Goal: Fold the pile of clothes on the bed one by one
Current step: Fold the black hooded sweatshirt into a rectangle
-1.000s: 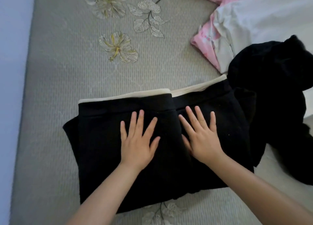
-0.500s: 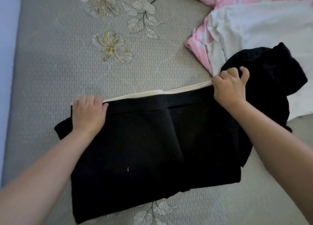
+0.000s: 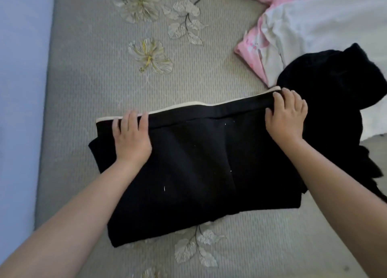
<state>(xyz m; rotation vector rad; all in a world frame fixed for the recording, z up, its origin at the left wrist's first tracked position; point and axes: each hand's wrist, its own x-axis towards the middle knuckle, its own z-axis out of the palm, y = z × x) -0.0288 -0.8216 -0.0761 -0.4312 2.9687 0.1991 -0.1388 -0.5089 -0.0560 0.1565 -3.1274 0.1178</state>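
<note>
**Two hands at the far edge of a folded black garment on a bed**

One folded black garment (image 3: 188, 173) lies flat on the grey bed (image 3: 88, 72), a cream band (image 3: 180, 108) showing along its far edge. To its right sits a pile of three visible pieces: a crumpled black cloth (image 3: 335, 85) touching the garment's right end, a white cloth (image 3: 326, 24) behind it, and a pink cloth (image 3: 251, 49) beneath that. Two hands are in view, both palm-down with forearms reaching in from the near side. The left hand (image 3: 130, 137) rests near the far-left corner, its fingers (image 3: 130, 118) curled over the edge. The right hand (image 3: 285, 118) sits at the far-right corner, fingers (image 3: 278, 98) bent onto the edge; whether either pinches the fabric cannot be told.
</note>
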